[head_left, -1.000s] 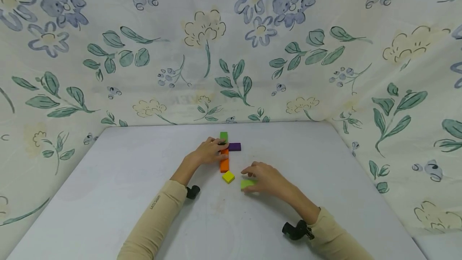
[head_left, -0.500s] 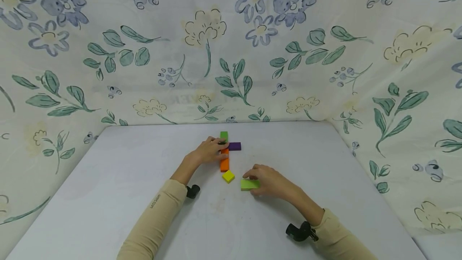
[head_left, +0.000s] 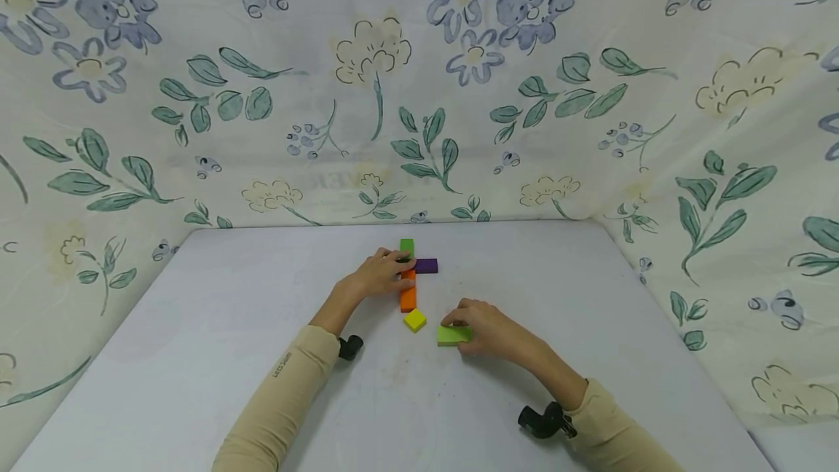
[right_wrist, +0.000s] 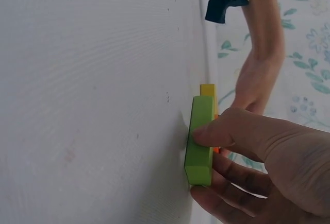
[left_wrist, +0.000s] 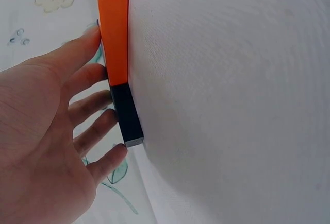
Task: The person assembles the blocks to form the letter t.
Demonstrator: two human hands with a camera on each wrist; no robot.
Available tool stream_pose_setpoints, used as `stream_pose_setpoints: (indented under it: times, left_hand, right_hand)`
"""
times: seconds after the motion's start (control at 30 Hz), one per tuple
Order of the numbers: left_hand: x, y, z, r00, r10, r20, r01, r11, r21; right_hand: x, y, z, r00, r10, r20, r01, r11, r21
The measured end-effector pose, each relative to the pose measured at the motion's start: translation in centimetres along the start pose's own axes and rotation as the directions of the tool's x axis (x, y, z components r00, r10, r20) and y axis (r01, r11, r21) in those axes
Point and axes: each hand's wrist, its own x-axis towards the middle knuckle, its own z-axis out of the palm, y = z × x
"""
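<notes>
In the head view, my left hand (head_left: 383, 273) reaches over a line of blocks near the table's far side. Its fingertips touch an orange block (left_wrist: 114, 28) and a dark block (left_wrist: 126, 113) end to end with it. Beyond the hand lies a green block (head_left: 407, 246); a purple block (head_left: 427, 266) sticks out to the right. Just in front of the orange, a yellow block (head_left: 415, 320) sits turned cornerwise. My right hand (head_left: 488, 326) pinches a light green block (right_wrist: 200, 157) between thumb and fingers, right of the yellow one. What lies under the left fingers is partly hidden.
The white table (head_left: 393, 414) carries the blocks and has faint smudges. A floral cloth (head_left: 419, 93) hangs behind and beside it. Black wrist cameras (head_left: 547, 421) jut from both sleeves, close above the tabletop.
My right hand has shifted slightly right along the light green block, baring more of its top. The block stays in about the same spot. My left hand and the other blocks look unmoved.
</notes>
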Motion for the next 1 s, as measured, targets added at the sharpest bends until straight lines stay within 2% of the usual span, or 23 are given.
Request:
stream_pose_setpoints:
  times: [0.3, 1.0]
  left_hand:
    - [-0.11, 0.01, -0.11, 1.0, 0.009, -0.006, -0.009, 1.0, -0.006]
    - [-0.08, 0.18, 0.12, 1.0, -0.016, 0.005, 0.016, 1.0, -0.001]
  right_hand:
    - [0.04, 0.06, 0.11, 1.0, -0.002, 0.002, 0.003, 1.0, -0.01]
    - [-0.1, 0.01, -0.01, 1.0, -0.01, 0.012, 0.011, 1.0, -0.012]
